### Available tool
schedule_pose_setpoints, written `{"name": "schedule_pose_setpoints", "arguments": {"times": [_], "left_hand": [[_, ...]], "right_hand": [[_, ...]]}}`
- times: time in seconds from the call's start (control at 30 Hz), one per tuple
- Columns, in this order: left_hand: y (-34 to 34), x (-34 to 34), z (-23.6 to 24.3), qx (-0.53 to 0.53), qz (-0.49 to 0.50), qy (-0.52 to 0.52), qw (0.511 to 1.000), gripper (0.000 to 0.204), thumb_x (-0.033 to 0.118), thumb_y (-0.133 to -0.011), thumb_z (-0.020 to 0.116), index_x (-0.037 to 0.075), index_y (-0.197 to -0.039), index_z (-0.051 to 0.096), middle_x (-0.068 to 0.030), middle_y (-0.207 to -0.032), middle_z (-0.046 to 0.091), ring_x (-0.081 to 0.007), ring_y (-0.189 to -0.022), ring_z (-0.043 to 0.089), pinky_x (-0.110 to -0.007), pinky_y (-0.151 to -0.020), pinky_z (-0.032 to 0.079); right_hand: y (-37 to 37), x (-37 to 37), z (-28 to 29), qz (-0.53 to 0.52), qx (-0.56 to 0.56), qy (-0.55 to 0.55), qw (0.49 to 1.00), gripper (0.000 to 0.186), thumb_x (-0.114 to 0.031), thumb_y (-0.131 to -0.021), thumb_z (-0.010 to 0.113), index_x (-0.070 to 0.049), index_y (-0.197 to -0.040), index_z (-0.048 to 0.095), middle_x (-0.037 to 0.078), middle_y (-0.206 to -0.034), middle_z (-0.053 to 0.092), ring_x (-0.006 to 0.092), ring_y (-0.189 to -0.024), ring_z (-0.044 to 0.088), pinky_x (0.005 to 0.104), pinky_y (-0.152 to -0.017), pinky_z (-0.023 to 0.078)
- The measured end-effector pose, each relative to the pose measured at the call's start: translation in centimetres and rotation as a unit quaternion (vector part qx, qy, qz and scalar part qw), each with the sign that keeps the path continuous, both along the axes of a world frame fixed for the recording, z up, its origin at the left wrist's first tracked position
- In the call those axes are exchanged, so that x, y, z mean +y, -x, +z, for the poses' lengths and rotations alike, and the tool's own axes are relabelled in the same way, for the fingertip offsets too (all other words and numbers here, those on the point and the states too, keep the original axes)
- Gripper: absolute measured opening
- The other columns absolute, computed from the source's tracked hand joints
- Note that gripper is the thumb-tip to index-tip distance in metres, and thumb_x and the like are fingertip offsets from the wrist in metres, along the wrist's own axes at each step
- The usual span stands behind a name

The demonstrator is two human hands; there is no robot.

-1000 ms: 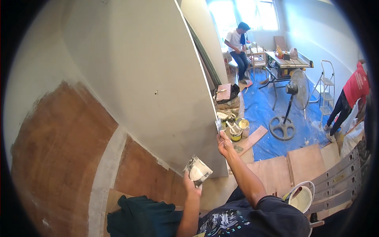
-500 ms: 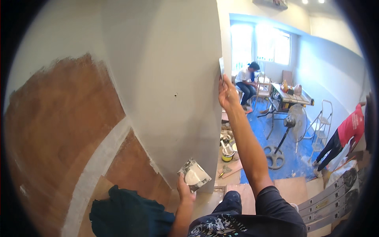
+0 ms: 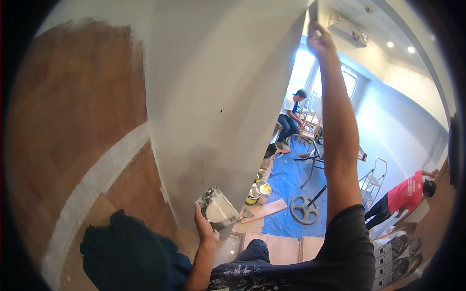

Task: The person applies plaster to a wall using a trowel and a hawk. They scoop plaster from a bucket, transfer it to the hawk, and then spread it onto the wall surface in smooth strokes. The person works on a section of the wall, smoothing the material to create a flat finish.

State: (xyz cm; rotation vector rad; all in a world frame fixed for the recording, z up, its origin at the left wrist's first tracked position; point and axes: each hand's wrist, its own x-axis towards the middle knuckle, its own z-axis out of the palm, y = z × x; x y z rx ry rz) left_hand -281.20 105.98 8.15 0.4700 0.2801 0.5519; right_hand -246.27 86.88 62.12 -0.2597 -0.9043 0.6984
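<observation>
Bright daylight fills the room (image 3: 393,126) to our right, where blue sheeting (image 3: 279,186) covers much of the floor. Before us stands a tall grey-white panel (image 3: 208,72), smooth but unevenly shaded. Left of it, a brown board (image 3: 82,82) shows bare below a ragged pale top edge, with a pale strip (image 3: 92,179) curving across it. Two people share the space: one seated (image 3: 289,116) near the windows, one in a red shirt (image 3: 405,194) bending at the far right. Dark green cloth (image 3: 131,252) bunches below the board, and a pinkish plank (image 3: 267,211) and tubs (image 3: 253,196) sit past the panel's lower right edge.

We judge the step in hand to be smoothing filler along the panel's right edge. Our right hand (image 3: 321,41), raised and blurred, is clamped on a flat blade (image 3: 313,10) at the upper part of that edge; we cannot tell whether the metal touches. Our left hand (image 3: 206,228) grips a square plate (image 3: 228,219) by its left side, in front of the panel's lower right corner, with pale paste (image 3: 217,211) heaped on it. The next move, we think, calls for steady, even pressure of the blade against the edge, and the plate held level. Smallest of all is a dark hole (image 3: 222,111) midway up the panel.
</observation>
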Motion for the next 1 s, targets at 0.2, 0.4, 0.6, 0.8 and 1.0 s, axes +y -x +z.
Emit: {"name": "schedule_pose_setpoints", "arguments": {"times": [0.2,0.4,0.6,0.8,1.0], "left_hand": [[1.6,0.6,1.3,0.024,0.021,-0.052,0.998,0.046,0.043,-0.101,0.045,0.007,-0.129,0.056,-0.0083,-0.126,0.061,-0.0242,-0.116,0.060,-0.039,-0.100,0.047],[0.1,0.6,-0.6,0.028,-0.012,0.019,0.999,0.043,0.038,-0.101,0.046,0.007,-0.128,0.056,-0.0099,-0.126,0.062,-0.0254,-0.115,0.061,-0.041,-0.100,0.048],[-1.4,0.4,-2.7,0.077,-0.066,0.123,0.987,0.042,0.039,-0.100,0.046,0.010,-0.127,0.060,-0.0079,-0.121,0.066,-0.0266,-0.108,0.065,-0.043,-0.093,0.054],[0.5,0.5,-1.5,0.055,-0.116,-0.002,0.992,0.041,0.039,-0.103,0.044,0.007,-0.121,0.061,-0.0068,-0.112,0.067,-0.0186,-0.101,0.066,-0.035,-0.086,0.055],[-0.6,0.8,-2.1,0.076,-0.062,0.006,0.995,0.039,0.037,-0.104,0.043,0.006,-0.122,0.059,-0.0089,-0.114,0.066,-0.0212,-0.105,0.065,-0.038,-0.090,0.055]], "right_hand": [[7.9,-1.4,-10.6,-0.208,-0.137,-0.021,0.968,0.033,-0.010,-0.099,0.057,0.002,-0.129,0.054,0.014,-0.119,0.066,0.0185,-0.103,0.067,0.0226,-0.085,0.058],[17.9,-0.2,-33.4,-0.584,-0.334,0.392,0.627,0.031,-0.017,-0.083,0.071,-0.001,-0.109,0.067,0.006,-0.092,0.071,0.0165,-0.087,0.067,0.0286,-0.079,0.053],[27.4,2.9,-48.3,-0.510,-0.405,0.389,0.652,0.039,0.011,-0.085,0.061,-0.001,-0.122,0.062,0.016,-0.111,0.069,0.0191,-0.104,0.066,0.0309,-0.089,0.051],[26.9,3.3,-53.2,-0.460,-0.554,0.436,0.541,0.071,0.012,-0.069,0.066,-0.007,-0.137,0.055,0.019,-0.138,0.057,0.0345,-0.118,0.062,0.0393,-0.095,0.053],[22.5,0.3,-59.9,-0.358,0.073,0.468,0.805,0.039,-0.006,-0.092,0.064,-0.001,-0.129,0.053,0.010,-0.109,0.065,0.0217,-0.094,0.068,0.0337,-0.077,0.060]]}}
